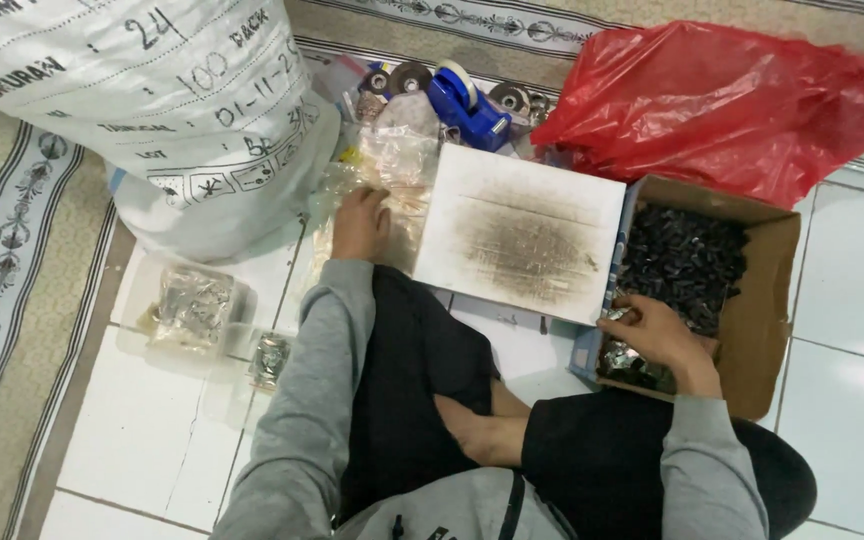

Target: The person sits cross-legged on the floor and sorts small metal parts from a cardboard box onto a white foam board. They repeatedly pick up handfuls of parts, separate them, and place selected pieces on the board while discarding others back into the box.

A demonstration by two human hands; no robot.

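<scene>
left hand (360, 224): open, flat on clear plastic bags (392, 165) | right hand (658, 335): closed around small shiny parts (620, 357), near edge of cardboard box (764, 300) | white board (520, 232) between

A cardboard box (762, 300) of small dark parts (682, 260) sits open beside clear plastic bags (392, 170).

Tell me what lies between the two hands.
In the head view, a white board with a dark smudged middle lies between the left hand, on clear plastic bags, and the right hand at the cardboard box.
</scene>
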